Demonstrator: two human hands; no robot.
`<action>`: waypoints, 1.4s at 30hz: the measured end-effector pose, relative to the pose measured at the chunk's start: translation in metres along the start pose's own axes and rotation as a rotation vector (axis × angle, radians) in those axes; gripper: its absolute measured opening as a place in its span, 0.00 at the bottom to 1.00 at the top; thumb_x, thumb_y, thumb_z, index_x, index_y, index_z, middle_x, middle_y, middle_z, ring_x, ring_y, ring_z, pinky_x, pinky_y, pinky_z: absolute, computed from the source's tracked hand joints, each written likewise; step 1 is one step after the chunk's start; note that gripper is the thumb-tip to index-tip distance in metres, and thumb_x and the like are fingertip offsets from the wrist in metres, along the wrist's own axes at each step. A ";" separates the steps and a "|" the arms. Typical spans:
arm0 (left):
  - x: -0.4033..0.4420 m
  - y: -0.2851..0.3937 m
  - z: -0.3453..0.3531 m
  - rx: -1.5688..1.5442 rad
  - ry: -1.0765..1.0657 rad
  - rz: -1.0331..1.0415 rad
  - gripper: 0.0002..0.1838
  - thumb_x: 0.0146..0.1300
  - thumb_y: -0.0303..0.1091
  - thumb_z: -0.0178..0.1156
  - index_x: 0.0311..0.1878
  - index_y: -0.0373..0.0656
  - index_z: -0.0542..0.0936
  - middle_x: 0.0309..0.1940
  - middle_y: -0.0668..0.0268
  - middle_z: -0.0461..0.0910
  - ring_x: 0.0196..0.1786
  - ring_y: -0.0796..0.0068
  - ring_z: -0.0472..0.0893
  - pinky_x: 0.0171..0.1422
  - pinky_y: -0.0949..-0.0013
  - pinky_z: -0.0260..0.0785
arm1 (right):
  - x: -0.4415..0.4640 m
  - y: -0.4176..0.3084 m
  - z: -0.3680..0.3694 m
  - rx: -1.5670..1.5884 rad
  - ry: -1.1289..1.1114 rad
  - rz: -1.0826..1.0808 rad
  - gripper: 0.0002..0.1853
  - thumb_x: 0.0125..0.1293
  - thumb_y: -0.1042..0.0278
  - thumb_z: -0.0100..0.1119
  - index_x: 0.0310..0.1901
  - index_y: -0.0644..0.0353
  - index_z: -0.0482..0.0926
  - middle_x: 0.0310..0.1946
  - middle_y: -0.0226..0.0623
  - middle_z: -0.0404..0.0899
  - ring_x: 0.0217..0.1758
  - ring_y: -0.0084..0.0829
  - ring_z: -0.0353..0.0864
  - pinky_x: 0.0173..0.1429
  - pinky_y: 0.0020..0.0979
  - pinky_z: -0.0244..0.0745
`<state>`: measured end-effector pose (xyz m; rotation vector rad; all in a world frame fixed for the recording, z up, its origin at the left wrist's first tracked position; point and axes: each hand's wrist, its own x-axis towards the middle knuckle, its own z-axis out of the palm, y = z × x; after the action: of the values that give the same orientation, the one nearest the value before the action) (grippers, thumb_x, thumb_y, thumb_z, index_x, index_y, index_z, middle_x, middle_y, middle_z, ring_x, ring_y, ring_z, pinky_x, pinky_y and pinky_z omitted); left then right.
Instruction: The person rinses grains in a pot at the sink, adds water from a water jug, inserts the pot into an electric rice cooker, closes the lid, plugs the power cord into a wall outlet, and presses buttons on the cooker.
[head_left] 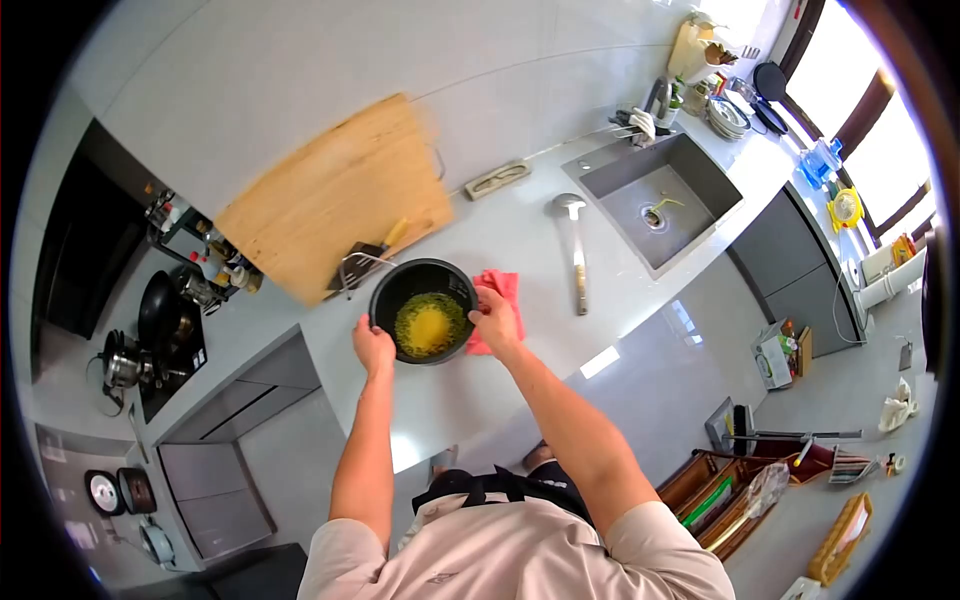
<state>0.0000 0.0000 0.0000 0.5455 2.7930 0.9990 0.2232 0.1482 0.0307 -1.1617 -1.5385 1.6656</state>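
A black rice cooker inner pot (380, 285) is over the counter, its mouth turned up toward me. Inside lies a yellow heap (430, 328) ringed by greenish, wet-looking grains; their exact kind I cannot make out. My left hand (374, 345) grips the pot's rim at the left, and my right hand (495, 320) grips it at the right. A crumpled red cloth (508, 292) lies on the counter beside the pot, partly behind my right hand. Farther right rests a ladle (577, 250) with a wooden handle end.
A large wooden cutting board (345, 190) leans against the wall behind a wire rack holding a dark-bladed cleaver (355, 264). The sink (660, 195) is set in the counter (545, 345) at right. A stove (175, 375) with pans stands left. A low box (495, 179) sits by the wall.
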 end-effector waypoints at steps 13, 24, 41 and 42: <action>-0.126 0.308 0.115 -0.647 -0.154 0.105 0.20 0.73 0.23 0.54 0.67 0.33 0.74 0.58 0.57 0.78 0.56 0.66 0.79 0.65 0.64 0.70 | 0.056 -0.091 -0.319 0.026 0.191 -0.182 0.31 0.62 0.86 0.59 0.69 0.62 0.76 0.47 0.33 0.85 0.41 0.23 0.80 0.53 0.29 0.79; -0.181 0.477 0.341 -0.671 -0.411 0.055 0.20 0.74 0.25 0.51 0.66 0.37 0.78 0.49 0.61 0.84 0.51 0.69 0.82 0.61 0.67 0.72 | 0.162 -0.073 -0.563 -0.191 0.336 -0.124 0.36 0.64 0.84 0.62 0.75 0.53 0.70 0.61 0.36 0.82 0.46 0.25 0.78 0.58 0.29 0.78; -0.213 0.533 0.515 -0.333 -0.415 -0.364 0.22 0.57 0.14 0.45 0.49 0.43 0.81 0.51 0.58 0.82 0.54 0.63 0.79 0.59 0.64 0.69 | 0.407 0.074 -0.655 -0.536 -0.038 -0.019 0.39 0.61 0.81 0.61 0.74 0.41 0.70 0.51 0.41 0.87 0.42 0.36 0.86 0.55 0.37 0.81; -0.215 0.533 0.525 -0.306 -0.379 -0.340 0.23 0.52 0.13 0.43 0.44 0.43 0.82 0.49 0.57 0.82 0.54 0.61 0.79 0.60 0.62 0.69 | 0.418 0.078 -0.654 -0.563 -0.091 -0.014 0.38 0.62 0.80 0.61 0.74 0.40 0.70 0.48 0.41 0.87 0.42 0.37 0.86 0.55 0.38 0.81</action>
<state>0.4782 0.6103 -0.0685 0.1852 2.2461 1.0832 0.6238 0.8043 -0.1011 -1.3520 -2.1509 1.3217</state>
